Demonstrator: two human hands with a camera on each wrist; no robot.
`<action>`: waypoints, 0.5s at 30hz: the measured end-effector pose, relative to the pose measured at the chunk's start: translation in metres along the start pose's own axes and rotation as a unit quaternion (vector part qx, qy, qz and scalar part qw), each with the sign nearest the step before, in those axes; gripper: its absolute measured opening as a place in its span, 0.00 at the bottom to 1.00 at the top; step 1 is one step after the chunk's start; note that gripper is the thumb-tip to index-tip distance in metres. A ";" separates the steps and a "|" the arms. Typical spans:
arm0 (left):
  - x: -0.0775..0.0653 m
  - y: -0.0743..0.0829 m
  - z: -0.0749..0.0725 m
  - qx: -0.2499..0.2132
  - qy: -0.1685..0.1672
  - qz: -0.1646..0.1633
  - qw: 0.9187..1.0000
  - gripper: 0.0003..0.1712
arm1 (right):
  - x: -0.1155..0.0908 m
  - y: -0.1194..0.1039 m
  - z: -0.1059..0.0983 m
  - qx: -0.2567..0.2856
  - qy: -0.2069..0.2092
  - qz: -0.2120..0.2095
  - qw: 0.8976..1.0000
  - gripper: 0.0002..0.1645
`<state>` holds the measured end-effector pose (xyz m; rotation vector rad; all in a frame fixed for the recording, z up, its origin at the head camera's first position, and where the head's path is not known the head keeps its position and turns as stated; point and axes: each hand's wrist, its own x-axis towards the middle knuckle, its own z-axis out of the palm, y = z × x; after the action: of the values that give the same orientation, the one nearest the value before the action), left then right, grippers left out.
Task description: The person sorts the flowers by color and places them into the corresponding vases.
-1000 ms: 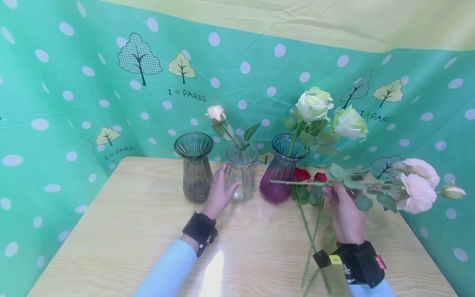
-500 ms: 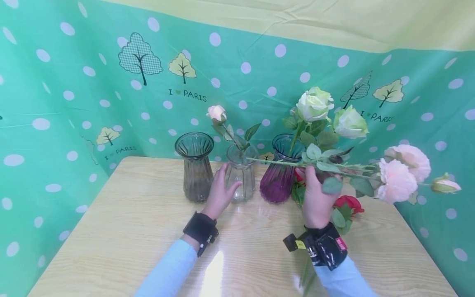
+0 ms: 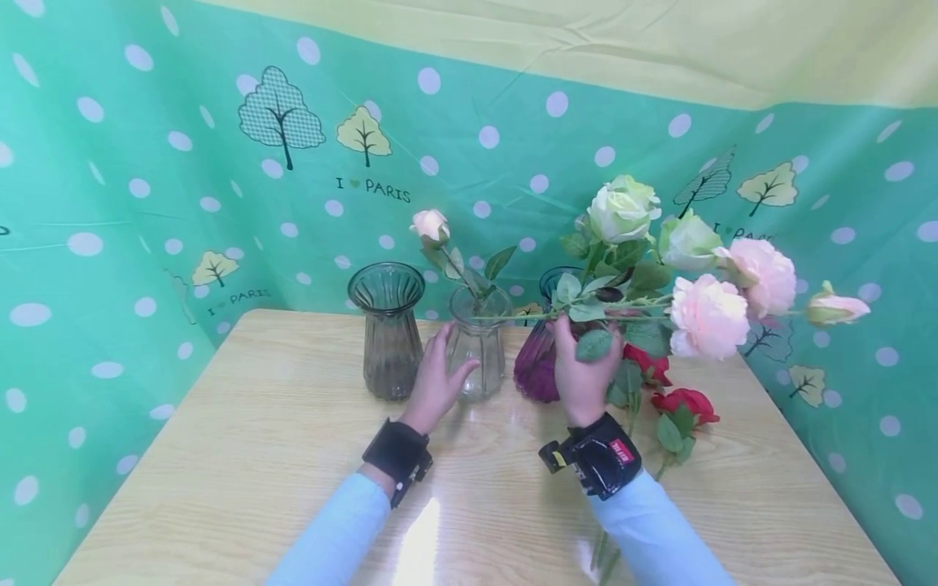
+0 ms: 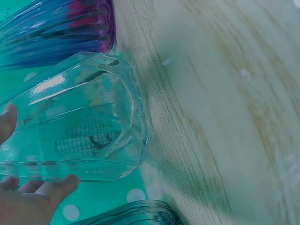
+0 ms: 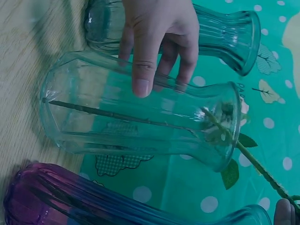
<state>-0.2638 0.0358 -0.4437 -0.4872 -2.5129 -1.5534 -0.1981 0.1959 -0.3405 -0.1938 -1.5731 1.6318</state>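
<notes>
Pink flowers (image 3: 709,317) were held right of clear vase (image 3: 489,358)
Its left side was gripped by left hand (image 3: 432,382); stems (image 5: 258,166) were held in right hand (image 3: 584,374); purple vase (image 3: 537,376) was seen right of clear vase.

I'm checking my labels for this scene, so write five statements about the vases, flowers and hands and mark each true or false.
1. The right hand holds the pink flowers. True.
2. A pale pink bud rises above the clear vase. True.
3. The left hand grips the purple vase. False: it is around the side of the clear vase.
4. The gray vase has no flower in it. True.
5. The red flowers stand in the gray vase. False: they lie on the table.
</notes>
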 end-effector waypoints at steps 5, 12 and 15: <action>0.001 0.000 0.000 -0.002 -0.002 -0.002 1.000 0.45 | 0.001 0.004 0.009 -0.097 -0.017 -0.055 0.994 0.14; 0.000 0.000 -0.001 -0.011 0.001 -0.002 1.000 0.44 | 0.000 0.009 0.019 -0.188 -0.064 -0.111 0.974 0.16; -0.001 0.000 -0.001 -0.012 -0.001 0.002 1.000 0.45 | 0.001 0.012 0.024 -0.219 -0.093 -0.132 0.962 0.22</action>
<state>-0.2633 0.0349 -0.4437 -0.4963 -2.4961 -1.5833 -0.2188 0.1803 -0.3463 -0.0570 -1.9995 1.1080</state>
